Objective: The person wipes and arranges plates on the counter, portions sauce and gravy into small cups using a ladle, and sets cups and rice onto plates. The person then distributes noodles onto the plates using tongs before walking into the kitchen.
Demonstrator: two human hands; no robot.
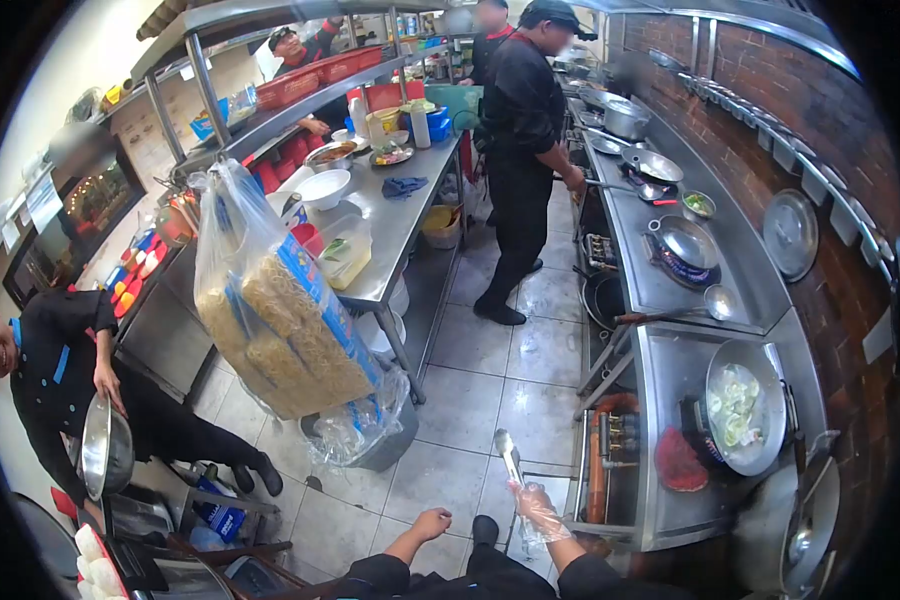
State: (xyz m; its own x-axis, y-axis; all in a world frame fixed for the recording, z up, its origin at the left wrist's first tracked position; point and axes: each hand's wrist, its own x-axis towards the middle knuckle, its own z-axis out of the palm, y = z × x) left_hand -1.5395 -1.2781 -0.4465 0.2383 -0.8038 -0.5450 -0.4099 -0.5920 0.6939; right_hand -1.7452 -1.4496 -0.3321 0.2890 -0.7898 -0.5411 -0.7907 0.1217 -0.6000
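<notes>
My right hand [538, 510], in a clear plastic glove, is closed around metal tongs [509, 455] that point forward over the floor. My left hand [432, 523] hangs in front of my body, fingers curled in, with nothing visible in it. To the right of my right hand, a large wok [765, 452] sits on the stove and contains pale sliced vegetables [735, 400]. Beside the wok a red cloth [682, 460] lies on the steel stove top [660, 375]. A ladle [718, 302] rests farther along the range.
A co-worker [520, 130] stands at the range holding a pan handle. Another person [55, 365] at left holds a metal bowl [107, 450]. Bagged noodles [300, 330] hang by the steel table [395, 215]. Another wok [685, 243] stands on the stove. The tiled floor [450, 415] looks wet.
</notes>
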